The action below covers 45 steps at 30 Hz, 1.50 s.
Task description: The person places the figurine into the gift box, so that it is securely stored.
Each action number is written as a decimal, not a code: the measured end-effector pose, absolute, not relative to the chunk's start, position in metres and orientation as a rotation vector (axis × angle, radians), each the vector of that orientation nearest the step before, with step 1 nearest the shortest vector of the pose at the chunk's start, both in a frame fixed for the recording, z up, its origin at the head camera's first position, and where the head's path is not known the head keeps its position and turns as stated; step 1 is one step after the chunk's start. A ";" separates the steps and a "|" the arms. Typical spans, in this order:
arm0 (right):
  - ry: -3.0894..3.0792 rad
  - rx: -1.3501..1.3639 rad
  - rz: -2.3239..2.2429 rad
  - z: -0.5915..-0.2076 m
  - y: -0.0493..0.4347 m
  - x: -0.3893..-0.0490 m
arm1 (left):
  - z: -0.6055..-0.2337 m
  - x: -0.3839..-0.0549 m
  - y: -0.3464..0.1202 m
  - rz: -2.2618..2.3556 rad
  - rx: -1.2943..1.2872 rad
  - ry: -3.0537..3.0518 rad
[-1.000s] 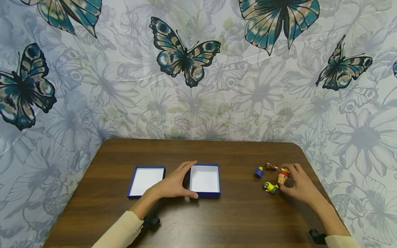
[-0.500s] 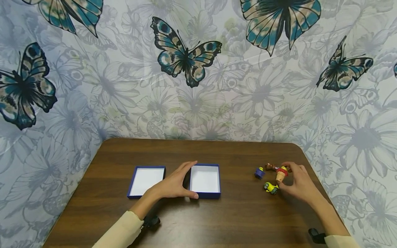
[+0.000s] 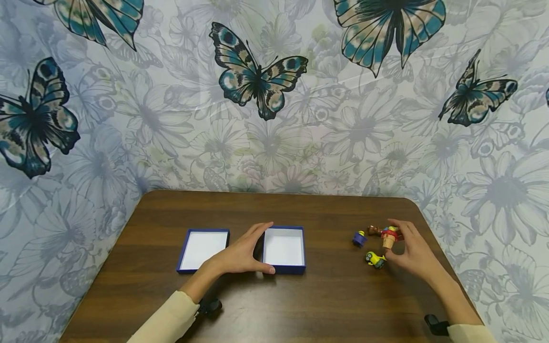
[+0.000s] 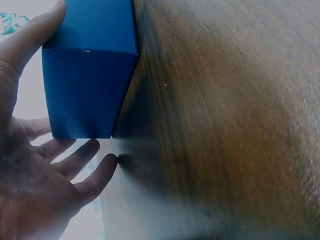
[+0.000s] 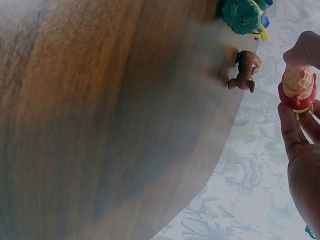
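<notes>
My left hand [image 3: 238, 252] spans the left end of a blue box [image 3: 289, 270] with a white inside, thumb on the near side and fingertips at the far side. The left wrist view shows the thumb against the blue box wall [image 4: 90, 90], fingers spread along its far edge. My right hand [image 3: 413, 250] pinches a toy figurine [image 3: 388, 242] with a waffle-cone base, red middle and yellow top. In the right wrist view, thumb and fingertips hold the cone figurine [image 5: 298, 82] at its two ends. A brown figurine [image 3: 373, 230] is just behind it, partly hidden.
A second shallow blue-edged white tray or lid [image 3: 189, 272] lies left of the box. A blue figurine [image 3: 359, 239] and a yellow-green one [image 3: 375, 260] lie left of my right hand. The wooden table [image 3: 326, 305] meets a butterfly-patterned wall cloth [image 3: 274, 157] behind.
My right hand has shifted slightly up and back with the cone figurine, which has turned from leaning to more upright. The left hand and box stay put.
</notes>
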State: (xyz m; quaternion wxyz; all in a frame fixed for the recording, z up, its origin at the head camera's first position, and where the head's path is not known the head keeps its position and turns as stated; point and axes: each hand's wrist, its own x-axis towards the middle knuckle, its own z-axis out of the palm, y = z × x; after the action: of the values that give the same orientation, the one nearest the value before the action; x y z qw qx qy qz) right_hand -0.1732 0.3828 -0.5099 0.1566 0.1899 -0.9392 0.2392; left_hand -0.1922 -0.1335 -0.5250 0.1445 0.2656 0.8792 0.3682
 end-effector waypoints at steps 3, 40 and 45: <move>-2.711 0.522 0.676 -0.509 0.383 -0.172 | -0.525 -0.192 -0.134 1.067 0.763 2.530; -2.647 0.489 0.963 -0.511 0.375 -0.171 | -0.526 -0.192 -0.134 1.067 0.748 2.538; -2.683 0.457 0.943 -0.510 0.376 -0.171 | -0.526 -0.191 -0.134 1.071 0.745 2.535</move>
State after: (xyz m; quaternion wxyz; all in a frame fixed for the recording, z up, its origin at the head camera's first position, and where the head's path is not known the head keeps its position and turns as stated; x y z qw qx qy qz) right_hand -0.1708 0.3756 -0.5097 0.1302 0.1575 -0.9235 0.3245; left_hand -0.1912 -0.1343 -0.5257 0.1446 0.2584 0.8799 0.3716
